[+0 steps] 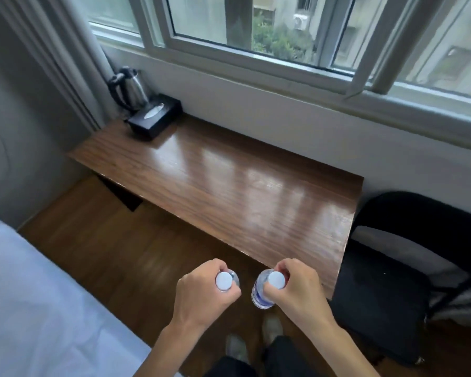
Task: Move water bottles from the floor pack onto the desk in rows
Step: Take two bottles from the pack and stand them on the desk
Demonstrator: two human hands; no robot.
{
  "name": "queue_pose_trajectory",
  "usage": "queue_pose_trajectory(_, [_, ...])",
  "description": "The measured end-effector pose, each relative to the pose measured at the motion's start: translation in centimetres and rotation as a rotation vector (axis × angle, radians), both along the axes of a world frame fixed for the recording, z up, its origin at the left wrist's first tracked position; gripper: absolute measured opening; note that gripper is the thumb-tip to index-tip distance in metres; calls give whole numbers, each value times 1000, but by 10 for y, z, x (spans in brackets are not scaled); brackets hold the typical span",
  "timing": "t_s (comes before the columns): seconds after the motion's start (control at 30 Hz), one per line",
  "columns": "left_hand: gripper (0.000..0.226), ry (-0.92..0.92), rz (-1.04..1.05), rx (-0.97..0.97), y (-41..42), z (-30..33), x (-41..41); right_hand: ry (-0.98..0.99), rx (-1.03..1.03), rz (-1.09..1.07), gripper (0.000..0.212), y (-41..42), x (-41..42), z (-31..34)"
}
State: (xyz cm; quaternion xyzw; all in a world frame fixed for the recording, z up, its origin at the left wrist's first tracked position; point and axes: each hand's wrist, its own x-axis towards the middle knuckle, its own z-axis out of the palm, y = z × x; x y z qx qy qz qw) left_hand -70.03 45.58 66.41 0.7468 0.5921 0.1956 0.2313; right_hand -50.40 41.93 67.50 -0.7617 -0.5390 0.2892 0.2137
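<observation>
Each hand's fingers (284,268) curl round a bottle (260,292) neck below its cap

The bottle label (259,294) print is unreadable.

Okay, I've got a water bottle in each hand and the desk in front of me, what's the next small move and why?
Probably carry both forward and stand them side by side on the desk. The left hand and right hand each grip a bottle by the neck, left bottle, right bottle, short of the near edge. Only a kettle and tissue box sit far left.
</observation>
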Motion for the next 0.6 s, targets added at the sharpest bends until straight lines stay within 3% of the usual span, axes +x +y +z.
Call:
queue_pose_trajectory(0.27, [25,30,208,-32,54,-3,-71,33,-38,212,19,96,-73,1])
queue_pose_trajectory(0.6, [35,110,333,10,157,-2,-156,60,-54,402,24,235,-164,-2])
